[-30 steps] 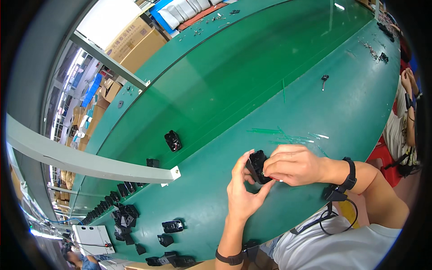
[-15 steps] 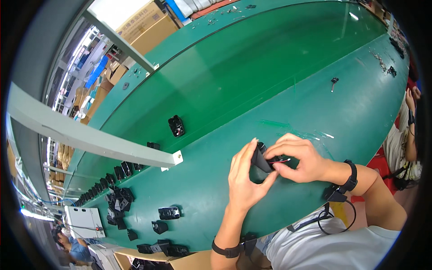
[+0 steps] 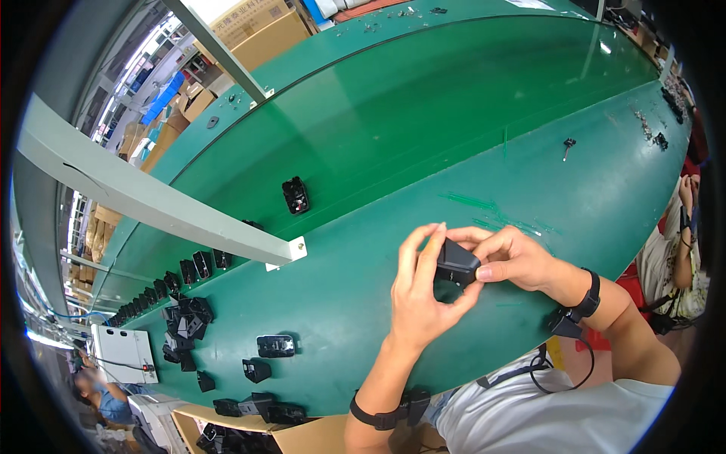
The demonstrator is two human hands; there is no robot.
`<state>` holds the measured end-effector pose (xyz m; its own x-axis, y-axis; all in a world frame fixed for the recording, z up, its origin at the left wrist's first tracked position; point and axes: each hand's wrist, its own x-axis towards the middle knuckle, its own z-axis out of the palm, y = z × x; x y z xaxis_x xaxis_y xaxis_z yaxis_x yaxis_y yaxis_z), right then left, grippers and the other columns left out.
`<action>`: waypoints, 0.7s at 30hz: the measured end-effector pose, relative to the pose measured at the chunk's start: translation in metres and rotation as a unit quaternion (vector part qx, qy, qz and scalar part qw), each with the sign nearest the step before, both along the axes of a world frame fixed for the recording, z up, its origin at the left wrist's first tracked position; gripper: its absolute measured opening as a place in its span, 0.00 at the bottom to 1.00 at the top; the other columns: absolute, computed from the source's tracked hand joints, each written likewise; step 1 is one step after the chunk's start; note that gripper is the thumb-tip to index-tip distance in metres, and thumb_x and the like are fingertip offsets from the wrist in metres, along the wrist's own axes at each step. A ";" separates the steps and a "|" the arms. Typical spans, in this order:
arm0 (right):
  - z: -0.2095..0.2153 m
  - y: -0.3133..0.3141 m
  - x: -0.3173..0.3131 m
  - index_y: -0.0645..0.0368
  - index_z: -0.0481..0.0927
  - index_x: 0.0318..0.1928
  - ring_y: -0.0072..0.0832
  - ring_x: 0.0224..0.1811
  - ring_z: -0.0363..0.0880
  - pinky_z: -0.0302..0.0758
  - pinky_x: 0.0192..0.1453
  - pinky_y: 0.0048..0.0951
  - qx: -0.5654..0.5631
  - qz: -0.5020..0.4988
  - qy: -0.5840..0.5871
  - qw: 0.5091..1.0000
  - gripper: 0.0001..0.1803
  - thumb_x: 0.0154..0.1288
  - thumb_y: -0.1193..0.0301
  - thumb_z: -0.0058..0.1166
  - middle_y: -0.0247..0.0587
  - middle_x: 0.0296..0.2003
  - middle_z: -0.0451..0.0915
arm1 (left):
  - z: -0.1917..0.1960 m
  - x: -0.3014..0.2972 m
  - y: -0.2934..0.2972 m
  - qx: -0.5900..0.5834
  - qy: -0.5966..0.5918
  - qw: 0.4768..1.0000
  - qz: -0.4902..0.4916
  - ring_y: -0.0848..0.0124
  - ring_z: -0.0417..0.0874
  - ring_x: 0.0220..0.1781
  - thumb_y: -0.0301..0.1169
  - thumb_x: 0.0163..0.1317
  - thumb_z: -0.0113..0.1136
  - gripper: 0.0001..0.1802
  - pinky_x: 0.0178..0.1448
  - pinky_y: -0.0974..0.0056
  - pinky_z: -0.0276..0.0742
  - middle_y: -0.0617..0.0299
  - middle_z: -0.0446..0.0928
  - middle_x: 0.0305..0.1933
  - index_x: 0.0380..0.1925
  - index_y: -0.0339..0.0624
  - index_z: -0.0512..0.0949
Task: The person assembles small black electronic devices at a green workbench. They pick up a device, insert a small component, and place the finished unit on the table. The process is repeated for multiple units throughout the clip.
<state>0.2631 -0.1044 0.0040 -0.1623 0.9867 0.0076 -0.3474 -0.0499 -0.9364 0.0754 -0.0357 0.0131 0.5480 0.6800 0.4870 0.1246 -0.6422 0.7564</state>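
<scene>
I see the case right of the frame's centre, held between left hand and right hand, touching both.

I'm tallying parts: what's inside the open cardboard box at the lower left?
Black plastic parts show inside the cardboard box. Whatever lies beneath them is covered, and the picture's lower edge cuts off the rest.
</scene>
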 end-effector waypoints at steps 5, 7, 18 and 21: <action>0.000 0.004 -0.003 0.70 0.86 0.41 0.39 0.70 0.67 0.63 0.71 0.39 -0.042 0.029 0.076 0.996 0.10 0.64 0.74 0.63 0.60 0.66 0.69 | -0.006 -0.005 0.000 0.029 -0.001 1.000 0.000 0.52 0.79 0.61 0.32 0.45 0.79 0.42 0.58 0.56 0.81 0.43 0.73 0.62 0.61 0.34 0.72; 0.000 0.003 -0.003 0.71 0.86 0.40 0.40 0.68 0.69 0.64 0.70 0.39 -0.056 0.024 0.091 0.994 0.10 0.63 0.74 0.63 0.60 0.65 0.70 | -0.011 -0.003 -0.001 0.030 -0.008 1.000 0.007 0.51 0.79 0.62 0.33 0.45 0.79 0.42 0.60 0.55 0.80 0.43 0.74 0.62 0.62 0.34 0.72; 0.002 -0.001 -0.007 0.67 0.86 0.29 0.39 0.54 0.78 0.73 0.59 0.38 -0.045 -0.041 -0.010 0.998 0.15 0.61 0.64 0.66 0.57 0.57 0.77 | -0.014 -0.007 -0.002 -0.026 -0.036 0.999 -0.004 0.43 0.73 0.65 0.42 0.53 0.74 0.43 0.65 0.50 0.74 0.39 0.64 0.67 0.64 0.30 0.66; 0.028 0.017 -0.021 0.67 0.87 0.33 0.41 0.57 0.78 0.72 0.63 0.41 0.083 -0.051 -0.160 0.982 0.15 0.57 0.64 0.69 0.56 0.57 0.77 | 0.010 -0.029 0.004 0.012 0.035 0.998 0.048 0.42 0.68 0.69 0.44 0.55 0.72 0.43 0.69 0.49 0.69 0.39 0.60 0.70 0.65 0.33 0.65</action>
<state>0.2424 -0.0874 0.0316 -0.0827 0.9874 0.1351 -0.0294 0.1331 -0.9907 0.0462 -0.0316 0.0233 0.5143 0.7198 0.4662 0.2379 -0.6420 0.7288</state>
